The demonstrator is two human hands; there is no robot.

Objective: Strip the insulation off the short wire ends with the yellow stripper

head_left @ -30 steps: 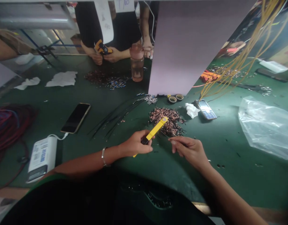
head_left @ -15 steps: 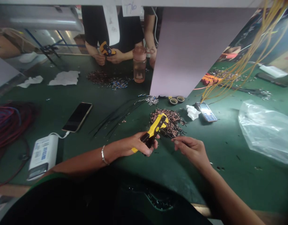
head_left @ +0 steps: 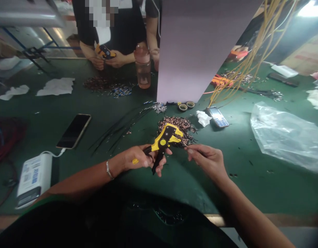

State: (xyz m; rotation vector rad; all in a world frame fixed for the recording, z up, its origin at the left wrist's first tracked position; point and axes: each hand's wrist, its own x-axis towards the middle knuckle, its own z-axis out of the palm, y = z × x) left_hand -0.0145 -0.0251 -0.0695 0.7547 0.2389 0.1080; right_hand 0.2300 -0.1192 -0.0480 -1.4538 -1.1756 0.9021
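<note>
My left hand point(head_left: 138, 159) is closed around the handles of a yellow and black wire stripper point(head_left: 162, 141), whose head points up and to the right. My right hand point(head_left: 207, 159) is beside it, fingers pinched on a thin dark wire piece that reaches toward the stripper's jaws. Just behind both lies a pile of stripped copper-coloured wire bits point(head_left: 178, 125) on the green table point(head_left: 252, 179). A bundle of thin black wires point(head_left: 122, 125) lies to the left of the pile.
A smartphone point(head_left: 73, 131) and a white charger box point(head_left: 33, 177) lie at left. A crumpled tissue point(head_left: 202, 118), a keypad phone point(head_left: 217, 116) and tape rolls point(head_left: 186, 105) sit behind the pile. Clear plastic bag point(head_left: 288, 136) at right. A person across the table point(head_left: 109, 57) holds another stripper beside a bottle point(head_left: 143, 69).
The stripper has turned in my left hand so its flat side and open handles now show. My right hand has stayed close to its jaws. The camera has shifted slightly.
</note>
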